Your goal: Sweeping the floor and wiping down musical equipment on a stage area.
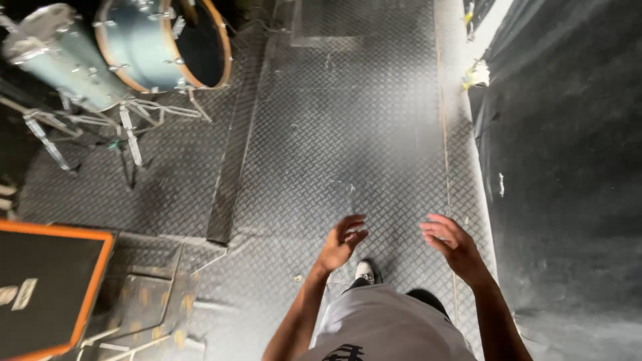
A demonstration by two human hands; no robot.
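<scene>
Steel diamond-plate floor [321, 134] lies under both hands, which hang empty above it: the left hand [342, 242] with fingers loosely curled, the right hand [453, 244] loosely spread. A white shoe [364, 271] shows just below the left hand; pale blue drums [114, 47] stand well apart at upper left.

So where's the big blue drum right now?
The bass drum lies at the head view's upper left, on the diamond-plate floor, beside a smaller drum, far from both empty hands.

Drums [134, 47] at far left are cut off by the top edge; the orange-trimmed black case [47, 287] runs off the near-left corner
</scene>
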